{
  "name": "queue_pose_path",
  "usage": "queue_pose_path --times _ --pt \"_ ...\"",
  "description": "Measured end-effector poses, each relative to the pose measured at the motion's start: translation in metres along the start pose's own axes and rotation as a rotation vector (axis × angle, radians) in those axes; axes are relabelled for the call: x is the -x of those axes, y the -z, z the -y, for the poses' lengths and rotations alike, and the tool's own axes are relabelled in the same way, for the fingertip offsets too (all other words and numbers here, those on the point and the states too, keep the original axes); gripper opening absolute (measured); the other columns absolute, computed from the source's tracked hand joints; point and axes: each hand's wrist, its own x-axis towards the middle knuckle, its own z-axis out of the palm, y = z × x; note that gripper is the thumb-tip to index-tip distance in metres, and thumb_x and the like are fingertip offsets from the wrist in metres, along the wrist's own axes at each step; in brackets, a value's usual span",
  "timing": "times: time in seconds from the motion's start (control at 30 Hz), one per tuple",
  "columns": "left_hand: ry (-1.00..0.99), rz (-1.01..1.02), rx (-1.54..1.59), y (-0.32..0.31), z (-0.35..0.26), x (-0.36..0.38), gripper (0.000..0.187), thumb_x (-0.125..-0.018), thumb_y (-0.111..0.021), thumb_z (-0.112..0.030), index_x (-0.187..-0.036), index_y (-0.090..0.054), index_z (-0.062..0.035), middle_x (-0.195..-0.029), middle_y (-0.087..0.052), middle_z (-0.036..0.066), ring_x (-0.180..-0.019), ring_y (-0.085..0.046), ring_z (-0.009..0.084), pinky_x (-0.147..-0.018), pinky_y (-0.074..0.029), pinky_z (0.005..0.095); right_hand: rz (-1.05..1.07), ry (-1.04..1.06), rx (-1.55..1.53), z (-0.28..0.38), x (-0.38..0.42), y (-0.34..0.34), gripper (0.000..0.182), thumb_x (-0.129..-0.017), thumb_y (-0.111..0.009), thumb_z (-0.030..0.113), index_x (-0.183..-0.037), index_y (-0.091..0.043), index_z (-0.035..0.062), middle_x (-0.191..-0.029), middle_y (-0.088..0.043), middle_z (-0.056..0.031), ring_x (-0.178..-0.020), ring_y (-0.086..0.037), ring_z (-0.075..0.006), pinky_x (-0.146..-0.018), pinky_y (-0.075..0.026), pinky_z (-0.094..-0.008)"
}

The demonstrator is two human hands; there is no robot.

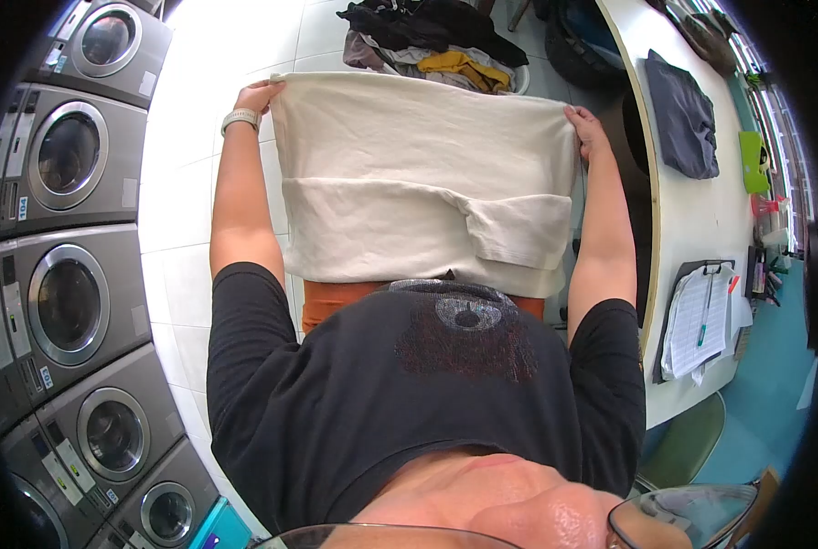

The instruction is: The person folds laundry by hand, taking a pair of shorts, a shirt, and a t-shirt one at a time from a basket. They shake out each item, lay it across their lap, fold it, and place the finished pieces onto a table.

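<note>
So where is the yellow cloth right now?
The yellow cloth is near the head view's top, just right of centre, in the laundry pile beyond the cream garment held between the left hand and right hand.

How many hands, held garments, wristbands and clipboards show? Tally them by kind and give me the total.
Hands: 2 (left hand, right hand)
Held garments: 1 (cream garment)
Wristbands: 1 (pale wristband, left wrist)
Clipboards: 1 (clipboard under papers)
Total: 5
</note>
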Motion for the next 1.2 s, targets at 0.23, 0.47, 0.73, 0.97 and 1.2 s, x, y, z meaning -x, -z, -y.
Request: queue_pose_path --times 0.23,0.47,0.73,0.97,1.2 --pt "-0.094 0.055 0.168 0.021 -0.027 0.079 0.032 -0.08 -0.065 -0.011 -0.108 -0.058 0.0031 -0.08 -0.06 0.003 -0.062 -0.056 0.0079 -0.055 -0.048 0.0202 0.025 0.41 -0.181 0.017 0.039 -0.001 0.012 -0.083 -0.061 0.01 -0.094 -0.064 0.0063 -0.079 -0.06 0.0024 -0.071 -0.053 -0.0075 -0.066 -0.041 -0.0203" --pt "-0.207 0.147 0.437 0.057 0.069 0.207 0.017 -0.081 -0.052 0.003 -0.094 -0.064 0.0014 -0.11 -0.061 0.011 -0.099 -0.057 0.0202 -0.084 -0.047 0.0272 -0.003 0.5 -0.011 -0.048 0.208 0.035 0.014 -0.08 -0.049 -0.004 -0.08 -0.06 0.0037 -0.11 -0.06 -0.0079 -0.11 -0.052 -0.0182 -0.099 -0.034 -0.0319" --pt "-0.468 -0.171 -0.299 0.01 0.134 0.239 0.017 -0.086 -0.05 0.001 -0.092 -0.065 -0.0028 -0.114 -0.056 0.009 -0.093 -0.056 0.012 -0.076 -0.046 0.0234 -0.239 0.789 0.7 -0.096 0.246 0.01 0.016 -0.082 -0.05 0.002 -0.09 -0.063 0.0039 -0.104 -0.063 -0.0097 -0.1 -0.056 -0.0238 -0.09 -0.04 -0.0321" --pt "-0.202 0.683 0.081 -0.155 0.042 0.284 0.029 -0.089 -0.056 -0.016 -0.113 -0.054 0.0017 -0.099 -0.062 0.007 -0.085 -0.057 0.0119 -0.075 -0.046 0.0238 -0.224 0.356 0.817 -0.057 0.225 -0.068 0.025 -0.088 -0.056 0.023 -0.102 -0.058 0.0022 -0.091 -0.06 -0.0138 -0.081 -0.059 -0.0272 -0.074 -0.046 -0.0342" --pt "-0.472 0.71 -0.189 -0.228 0.017 0.286 0.031 -0.08 -0.068 -0.026 -0.098 -0.054 -0.0041 -0.079 -0.056 0.004 -0.071 -0.052 0.0086 -0.063 -0.043 0.023 -0.266 0.682 0.501 -0.052 0.25 -0.068 0.022 -0.091 -0.052 0.025 -0.088 -0.051 0.0032 -0.075 -0.055 -0.0185 -0.073 -0.058 -0.031 -0.066 -0.044 -0.038"
